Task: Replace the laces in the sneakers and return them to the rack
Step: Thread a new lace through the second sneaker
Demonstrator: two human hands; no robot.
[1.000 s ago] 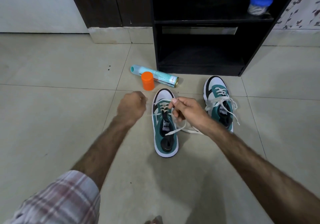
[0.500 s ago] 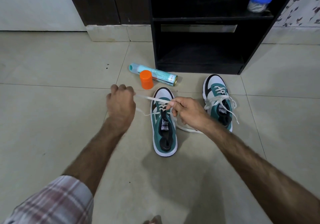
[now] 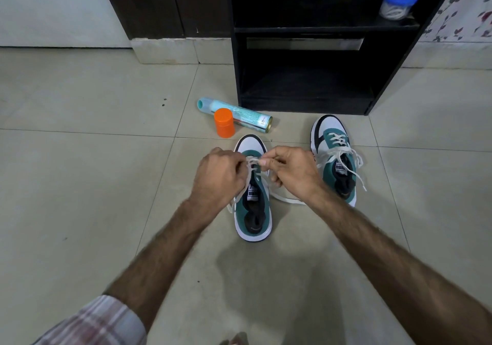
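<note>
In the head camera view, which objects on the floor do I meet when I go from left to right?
Spray can lying on its side, with the orange cap upright in front of it → sneaker being laced → second sneaker, already laced.

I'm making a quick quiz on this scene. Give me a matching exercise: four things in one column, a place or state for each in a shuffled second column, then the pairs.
1. orange cap
2. spray can
3. jar
4. right sneaker

A. on the rack shelf
B. lying on its side
C. laced, ends loose
D. upright on the floor

Pairs: 1-D, 2-B, 3-A, 4-C
</note>
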